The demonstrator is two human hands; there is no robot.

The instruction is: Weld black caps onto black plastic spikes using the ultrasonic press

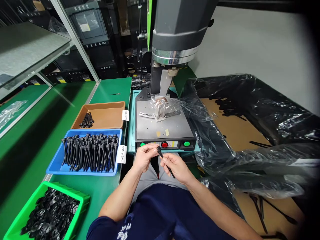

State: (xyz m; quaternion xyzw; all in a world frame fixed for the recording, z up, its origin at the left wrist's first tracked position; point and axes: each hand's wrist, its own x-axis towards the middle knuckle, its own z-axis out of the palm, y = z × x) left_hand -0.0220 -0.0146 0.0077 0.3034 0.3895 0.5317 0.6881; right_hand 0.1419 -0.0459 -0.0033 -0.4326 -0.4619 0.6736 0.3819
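My right hand (175,165) is closed on a thin black pin (166,163), holding it slanted with its head end up. My left hand (145,156) pinches the head end of that same pin with fingertips together. Both hands meet just in front of the press machine's button panel (165,144), over my lap. The machine's metal base plate (162,125) carries a fixture (161,106) under the grey press head (178,40).
A blue tray (57,166) left of my hands holds several black pins. Behind it a brown tray (107,116) has a few more. A green bin (82,203) of black ring parts sits at the near left. A box lined with black plastic (250,133) stands on the right.
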